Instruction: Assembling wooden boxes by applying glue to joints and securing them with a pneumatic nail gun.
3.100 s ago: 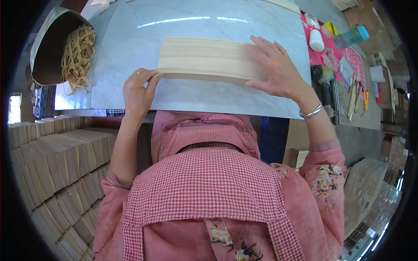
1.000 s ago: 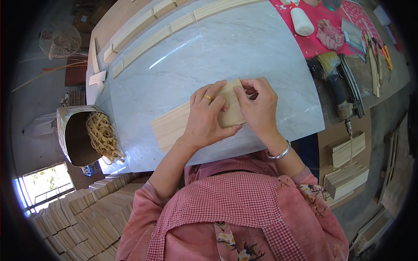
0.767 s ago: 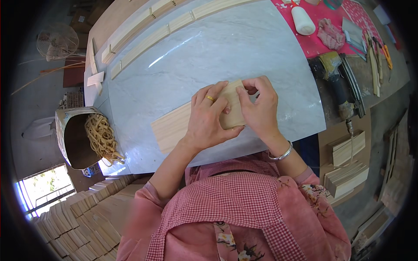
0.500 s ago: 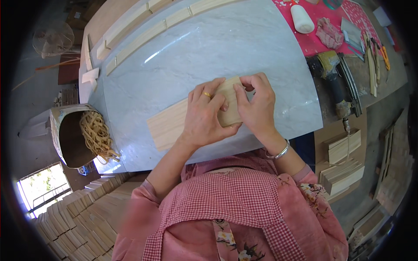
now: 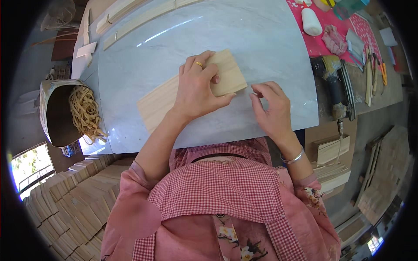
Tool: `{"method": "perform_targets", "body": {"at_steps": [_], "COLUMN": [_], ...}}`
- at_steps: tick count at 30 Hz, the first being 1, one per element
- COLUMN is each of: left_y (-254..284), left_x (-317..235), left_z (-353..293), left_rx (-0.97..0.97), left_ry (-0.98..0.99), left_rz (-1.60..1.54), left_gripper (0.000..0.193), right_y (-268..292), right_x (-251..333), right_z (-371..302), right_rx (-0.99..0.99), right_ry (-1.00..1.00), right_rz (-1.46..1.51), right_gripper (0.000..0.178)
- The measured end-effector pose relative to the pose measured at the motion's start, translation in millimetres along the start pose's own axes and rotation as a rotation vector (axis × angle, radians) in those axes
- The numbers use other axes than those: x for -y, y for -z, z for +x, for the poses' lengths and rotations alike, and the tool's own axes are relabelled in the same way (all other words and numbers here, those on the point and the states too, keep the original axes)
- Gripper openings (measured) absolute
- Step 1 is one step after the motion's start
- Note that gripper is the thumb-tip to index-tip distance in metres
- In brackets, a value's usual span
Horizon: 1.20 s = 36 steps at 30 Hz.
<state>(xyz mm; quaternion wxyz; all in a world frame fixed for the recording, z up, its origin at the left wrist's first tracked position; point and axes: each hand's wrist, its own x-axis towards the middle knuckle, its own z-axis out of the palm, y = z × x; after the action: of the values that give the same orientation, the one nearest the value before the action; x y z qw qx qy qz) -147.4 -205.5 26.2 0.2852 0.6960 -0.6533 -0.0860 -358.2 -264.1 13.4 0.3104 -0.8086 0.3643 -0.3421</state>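
Board under left hand, near right hand

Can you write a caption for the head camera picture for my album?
Left hand holding a pale wooden board on a marble-patterned tabletop, right hand curled beside its end.

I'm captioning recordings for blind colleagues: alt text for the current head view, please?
A person's left hand grips a pale wooden board across its width on a marbled table; the right hand, loosely curled, is beside the board's right end. A hose-fed tool lies further right.
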Motion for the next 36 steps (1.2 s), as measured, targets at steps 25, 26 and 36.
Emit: {"method": "perform_targets", "body": {"at_steps": [25,26,36], "left_y": [-2,-4,-5], "left_x": [4,7,6], "left_z": [-1,-3,-5], "left_rx": [-0.082,-0.099,-0.121], "left_ry": [-0.026,-0.014,0.014], "left_rz": [0.056,0.037,-0.006], "left_gripper": [0.037,0.037,0.034], "right_y": [155,157,186], "right_x": [-135,-134,-137], "right_z": [-13,-11,57], "right_rx": [0.037,0.045,0.270], "right_ry": [-0.292,-0.274,-0.607], "right_rz": [-0.904,-0.926,-0.867], "right_gripper": [0.061,0.061,0.049]}}
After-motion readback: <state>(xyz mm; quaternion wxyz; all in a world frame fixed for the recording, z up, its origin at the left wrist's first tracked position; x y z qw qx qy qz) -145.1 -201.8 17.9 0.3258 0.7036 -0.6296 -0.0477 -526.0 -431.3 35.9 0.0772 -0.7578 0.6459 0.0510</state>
